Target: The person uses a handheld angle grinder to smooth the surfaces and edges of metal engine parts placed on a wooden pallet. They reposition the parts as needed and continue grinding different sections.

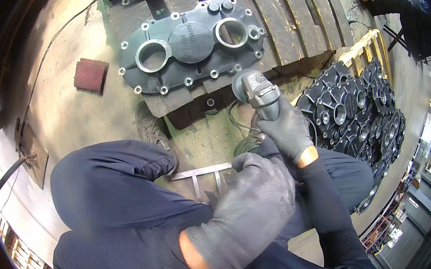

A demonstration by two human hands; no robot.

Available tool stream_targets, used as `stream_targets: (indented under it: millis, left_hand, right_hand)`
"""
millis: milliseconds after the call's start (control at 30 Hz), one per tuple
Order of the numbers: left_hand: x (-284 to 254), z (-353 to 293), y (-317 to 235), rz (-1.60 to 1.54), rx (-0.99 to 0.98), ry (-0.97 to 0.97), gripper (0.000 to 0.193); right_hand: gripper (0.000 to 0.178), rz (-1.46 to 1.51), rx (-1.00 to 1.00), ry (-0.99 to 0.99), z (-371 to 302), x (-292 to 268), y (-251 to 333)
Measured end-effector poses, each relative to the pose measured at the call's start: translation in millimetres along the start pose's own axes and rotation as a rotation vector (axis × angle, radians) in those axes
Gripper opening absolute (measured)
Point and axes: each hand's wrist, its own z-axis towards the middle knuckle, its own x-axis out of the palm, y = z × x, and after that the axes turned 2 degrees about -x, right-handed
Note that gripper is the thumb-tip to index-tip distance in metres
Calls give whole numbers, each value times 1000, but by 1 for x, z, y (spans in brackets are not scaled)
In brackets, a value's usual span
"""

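Note:
My right hand (288, 131), in a grey glove, is wrapped round the body of an angle grinder (262, 94). The grinder's round disc (238, 87) is beside the lower right edge of a dark cast metal cover (193, 43). That cover lies on a wooden pallet (170, 103) and has two large round bores and bolt holes along its rim. In front of my knees is my left hand (249, 204), also gloved, with its fingers curled. Its palm side is hidden, so anything inside the grip cannot be seen.
Several similar black castings (351, 104) are stacked at the right, beside a light wooden pallet (367, 50). A dark red block (90, 75) lies on the floor at the left. A metal frame (201, 171) stands between my legs. A cable (234, 115) loops near the grinder. Another person (416, 24) is at the far right.

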Motion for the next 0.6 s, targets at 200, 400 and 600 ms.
stream_targets:
  millis: [200, 400, 600]
  left_hand:
    - [2, -4, 1, -22, 28, -24, 12]
    - [12, -11, 9, -16, 46, -88, 12]
    - [5, -14, 8, 30, -16, -63, 12]
  right_hand:
    - [56, -87, 21, -1, -2, -3, 9]
    - [52, -128, 14, -7, 12, 0, 14]
    - [52, -107, -42, -20, 23, -2, 39]
